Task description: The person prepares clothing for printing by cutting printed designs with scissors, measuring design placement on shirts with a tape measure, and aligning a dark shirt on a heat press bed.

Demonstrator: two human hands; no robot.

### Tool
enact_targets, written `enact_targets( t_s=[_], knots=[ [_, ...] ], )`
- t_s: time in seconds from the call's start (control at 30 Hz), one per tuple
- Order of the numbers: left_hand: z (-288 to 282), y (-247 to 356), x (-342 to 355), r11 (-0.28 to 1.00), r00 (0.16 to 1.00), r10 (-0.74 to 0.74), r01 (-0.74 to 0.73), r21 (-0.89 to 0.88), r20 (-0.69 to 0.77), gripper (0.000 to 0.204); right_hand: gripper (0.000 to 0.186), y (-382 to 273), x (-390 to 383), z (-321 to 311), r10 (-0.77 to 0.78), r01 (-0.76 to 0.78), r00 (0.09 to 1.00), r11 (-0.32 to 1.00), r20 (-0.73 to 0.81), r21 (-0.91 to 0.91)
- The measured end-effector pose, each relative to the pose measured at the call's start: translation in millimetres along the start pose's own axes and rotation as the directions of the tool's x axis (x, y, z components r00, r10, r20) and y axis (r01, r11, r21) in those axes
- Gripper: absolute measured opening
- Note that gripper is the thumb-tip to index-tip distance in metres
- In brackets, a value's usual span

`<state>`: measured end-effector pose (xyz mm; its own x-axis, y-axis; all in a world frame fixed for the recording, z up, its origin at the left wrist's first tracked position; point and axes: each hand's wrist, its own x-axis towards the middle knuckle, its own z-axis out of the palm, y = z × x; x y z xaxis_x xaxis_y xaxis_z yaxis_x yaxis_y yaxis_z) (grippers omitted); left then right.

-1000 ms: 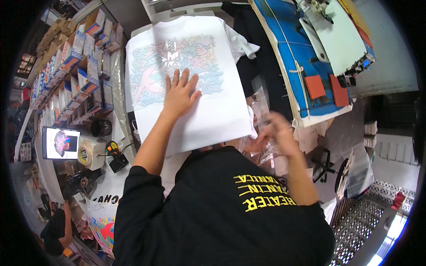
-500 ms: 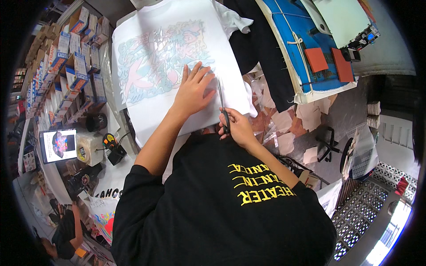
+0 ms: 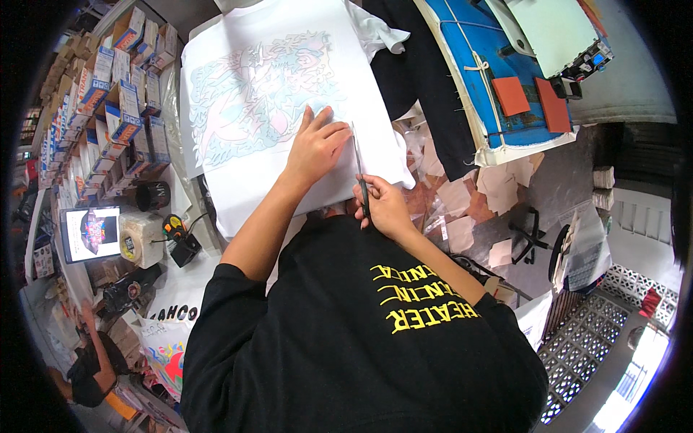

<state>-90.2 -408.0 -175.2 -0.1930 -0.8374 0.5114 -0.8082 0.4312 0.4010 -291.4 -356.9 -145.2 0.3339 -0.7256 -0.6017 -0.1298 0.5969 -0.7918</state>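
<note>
A white T-shirt point(image 3: 289, 191) is spread over a board before me. On it lies a translucent sheet point(image 3: 328, 68) bearing a faint pastel print in pink and blue. My left hand point(image 3: 315, 149) rests on the sheet's lower right, its index and middle fingers stretched apart and the others slightly bent. To its right, my right hand point(image 3: 386, 208) grips the dark handles of a pair of scissors point(image 3: 362, 189). Their thin blades point away from me along the right side of the sheet, close to my left fingertips. Whether the blades touch the sheet is too fine to tell.
Stacked cardboard boxes point(image 3: 119, 108) line the left, with a lit tablet point(image 3: 92, 234) and a tape roll point(image 3: 130, 247) below. At the right stands a blue padded press point(image 3: 469, 79) with red pads. Paper scraps point(image 3: 502, 189) litter the floor. Another person point(image 3: 92, 368) is at lower left.
My left hand has shifted slightly down and its fingers have drawn closer together. The scissors stay in my right hand, nearly in place. The other person at lower left has moved an arm.
</note>
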Motion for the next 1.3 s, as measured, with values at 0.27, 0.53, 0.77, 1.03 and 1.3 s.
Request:
enact_targets(
  t_s=[0.27,0.53,0.77,1.03,1.3],
  knots=[
    [-4.0,10.0,-5.2,0.994,0.999,0.001,-0.006,-0.107,-0.046,0.017,0.055,-23.7,16.5,3.7,0.03,-0.026,0.999,0.994,-0.039,0.102],
    [-10.1,16.6,-4.9,0.99,0.996,-0.041,0.03,-0.14,-0.075,0.016,0.048,-20.7,20.1,6.2,-0.015,0.017,0.998,0.999,-0.062,0.04],
    [-35.8,32.5,-3.9,0.983,0.994,-0.044,0.026,-0.18,-0.1,0.016,0.032,-45.6,51.0,6.9,-0.042,0.044,0.998,0.999,-0.056,0.029],
    [-54.6,48.3,-8.9,0.973,0.994,-0.062,0.039,-0.229,-0.094,0.016,0.029,-51.3,60.2,13.4,-0.048,0.053,0.996,0.996,-0.077,0.066],
    [-63.1,57.3,-16.3,0.966,0.992,-0.076,0.049,-0.256,-0.097,0.019,0.033,-58.4,68.4,16.6,-0.101,0.103,0.992,0.994,-0.074,0.031]
  ],
)
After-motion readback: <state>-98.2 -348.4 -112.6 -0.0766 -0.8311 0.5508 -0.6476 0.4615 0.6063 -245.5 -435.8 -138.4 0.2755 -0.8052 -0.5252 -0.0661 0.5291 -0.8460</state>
